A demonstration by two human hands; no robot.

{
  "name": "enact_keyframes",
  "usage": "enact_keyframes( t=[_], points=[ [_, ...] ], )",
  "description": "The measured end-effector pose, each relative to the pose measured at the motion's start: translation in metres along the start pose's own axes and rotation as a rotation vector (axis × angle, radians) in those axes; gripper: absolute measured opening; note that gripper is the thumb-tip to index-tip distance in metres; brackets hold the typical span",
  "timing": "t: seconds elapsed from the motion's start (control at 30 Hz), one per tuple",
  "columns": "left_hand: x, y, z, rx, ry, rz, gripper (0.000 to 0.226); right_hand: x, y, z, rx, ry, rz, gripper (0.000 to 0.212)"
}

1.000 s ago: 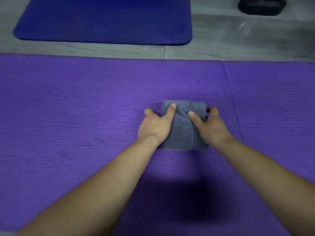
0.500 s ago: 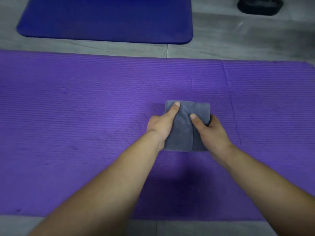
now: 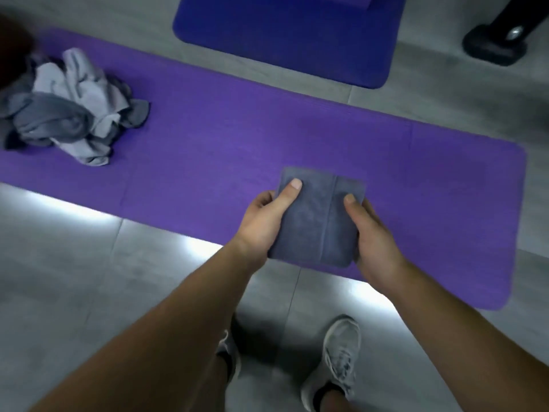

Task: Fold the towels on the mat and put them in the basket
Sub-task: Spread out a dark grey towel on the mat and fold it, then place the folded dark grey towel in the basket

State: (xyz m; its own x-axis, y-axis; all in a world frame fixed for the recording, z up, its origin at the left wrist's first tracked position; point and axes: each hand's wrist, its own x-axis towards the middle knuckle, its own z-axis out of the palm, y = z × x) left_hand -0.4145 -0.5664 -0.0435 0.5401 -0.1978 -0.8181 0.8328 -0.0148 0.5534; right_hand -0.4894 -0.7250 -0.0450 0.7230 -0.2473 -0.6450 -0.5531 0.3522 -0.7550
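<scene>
A folded grey towel (image 3: pixel 319 218) is held up above the near edge of the purple mat (image 3: pixel 225 138). My left hand (image 3: pixel 264 221) grips its left side, thumb on top. My right hand (image 3: pixel 371 233) grips its right side, thumb on top as well. A heap of unfolded grey towels (image 3: pixel 68 108) lies on the mat at the far left. No basket is in view.
A dark blue mat (image 3: pixel 285 34) lies on the grey floor beyond the purple one. A black stand base (image 3: pixel 494 47) sits at the top right. My grey shoes (image 3: pixel 335 361) stand on the floor tiles below the towel.
Both hands have lifted the folded towel off the mat and drawn it toward me. The view has pulled back and up, so the towel heap and my feet now show.
</scene>
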Motion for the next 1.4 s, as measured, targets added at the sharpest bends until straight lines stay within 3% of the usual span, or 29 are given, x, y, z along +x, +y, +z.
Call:
enact_keyframes(
  t=[0.13,0.27,0.67,0.87,1.13,1.4],
  points=[
    [-0.091,0.047,-0.042,-0.04,0.021,0.052,0.072,-0.071,-0.051,0.058,-0.105,-0.055,-0.05,0.055],
    [-0.155,0.083,-0.099,-0.065,0.059,0.118,0.065,-0.119,-0.086,0.136,-0.258,-0.054,-0.163,0.024],
    [-0.214,0.188,-0.344,-0.104,0.19,0.277,0.025,-0.13,-0.118,0.405,-0.297,-0.244,-0.242,0.039],
    [-0.189,0.247,-0.45,-0.153,0.297,0.321,0.027,-0.095,-0.12,0.527,-0.289,-0.327,-0.224,0.039],
    [-0.105,0.346,-0.612,-0.097,0.331,0.33,0.029,0.009,-0.106,0.706,-0.173,-0.283,-0.089,0.042],
    [-0.002,0.419,-0.765,-0.164,0.197,0.24,0.043,0.119,-0.085,0.863,-0.043,-0.211,0.033,0.037]
  ],
)
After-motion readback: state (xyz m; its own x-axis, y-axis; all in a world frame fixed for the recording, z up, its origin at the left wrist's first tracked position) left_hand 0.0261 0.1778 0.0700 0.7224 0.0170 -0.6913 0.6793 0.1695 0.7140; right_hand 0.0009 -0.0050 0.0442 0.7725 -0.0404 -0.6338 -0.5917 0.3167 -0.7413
